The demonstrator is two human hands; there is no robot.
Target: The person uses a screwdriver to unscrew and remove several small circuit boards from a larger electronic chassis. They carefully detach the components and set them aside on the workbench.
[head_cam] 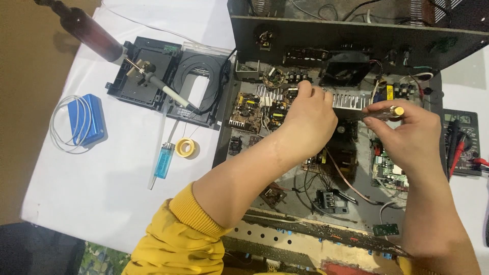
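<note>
An opened electronic chassis (351, 35) with circuit boards, wires and a finned heat sink (351, 99) fills the middle and right. My left hand (308, 119) reaches in over the boards, fingertips pinching something small by the heat sink's left end; what they hold is hidden. My right hand (407, 135) grips a screwdriver (382, 112) with a yellow-capped clear handle, lying level and pointing left toward the left hand. Both sleeves are yellow.
On the white cloth (102, 193) at left lie a soldering iron (163, 91) on a black disc-drive frame (153, 71), a blue lighter (164, 160), a solder roll (185, 147) and a blue box with white cable (86, 119). A multimeter (461, 142) sits at right.
</note>
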